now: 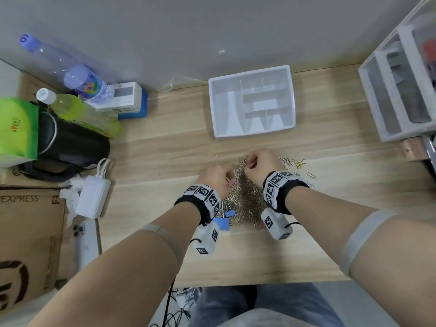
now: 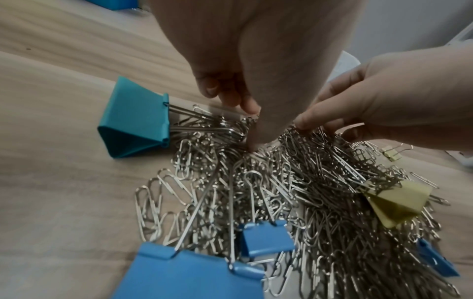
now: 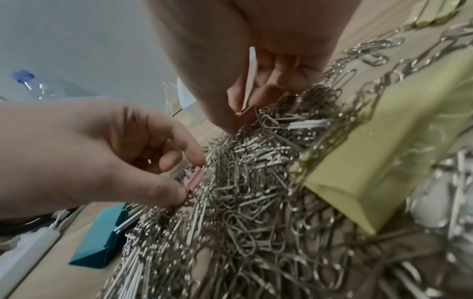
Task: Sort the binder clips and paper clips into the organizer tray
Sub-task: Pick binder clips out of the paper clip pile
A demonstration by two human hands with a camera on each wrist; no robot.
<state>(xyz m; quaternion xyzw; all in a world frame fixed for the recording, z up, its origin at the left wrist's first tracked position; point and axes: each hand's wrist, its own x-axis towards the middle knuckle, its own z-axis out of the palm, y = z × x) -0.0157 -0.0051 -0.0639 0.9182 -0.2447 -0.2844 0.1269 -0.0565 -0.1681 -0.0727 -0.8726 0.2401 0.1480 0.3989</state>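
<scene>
A big heap of silver paper clips [image 1: 245, 197] lies on the wooden desk, with binder clips mixed in: a teal one [image 2: 135, 119], blue ones [image 2: 189, 275], yellow ones [image 3: 384, 161]. My left hand [image 1: 227, 181] pinches a small pink binder clip [image 3: 195, 179] at the heap's left edge between thumb and forefinger. At the far side of the heap, my right hand [image 1: 248, 165] pinches another pink binder clip [image 3: 247, 115]. The white organizer tray [image 1: 292, 95] stands behind the heap, and its compartments look empty.
Bottles [image 1: 77, 107], a black pouch [image 1: 70, 142], a white charger [image 1: 93, 197] and a cardboard box [image 1: 28, 232] crowd the left. A white drawer unit [image 1: 401, 86] stands at the right. Loose paper clips and a small yellow binder clip [image 1: 300, 163] lie right of the heap.
</scene>
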